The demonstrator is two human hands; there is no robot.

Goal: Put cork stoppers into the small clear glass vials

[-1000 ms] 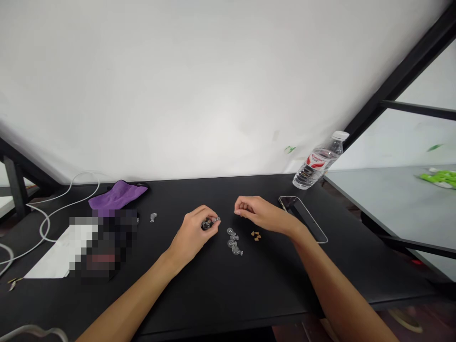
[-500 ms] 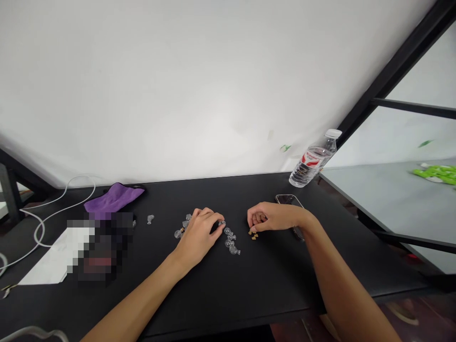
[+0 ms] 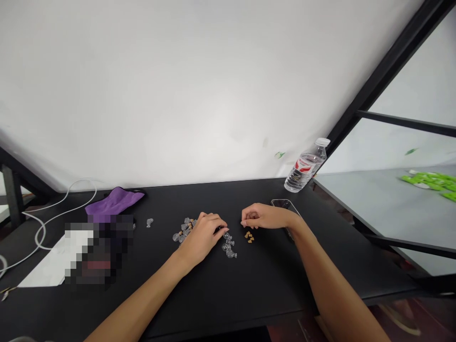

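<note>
The left hand is curled low, its fingertips brought down at a row of small clear glass bulbs; whether a bulb is gripped cannot be told, as the fingers hide it. The right hand is curled narrowly, with nothing seen in it, and a small heap of tan flakes lies just below it. Both lie on the black desk, near its far edge. A second cluster of bulbs and tan bits is pressed just beside the left hand. A phone is partly covered by the right hand and wrist. A water bottle stands at the far edge, toward the right corner. Toward the left end are a small metal piece, a purple cloth, a white cable and white paper, partly hidden by a pixelated patch. Green items lie on a grey table beyond the right end.
</note>
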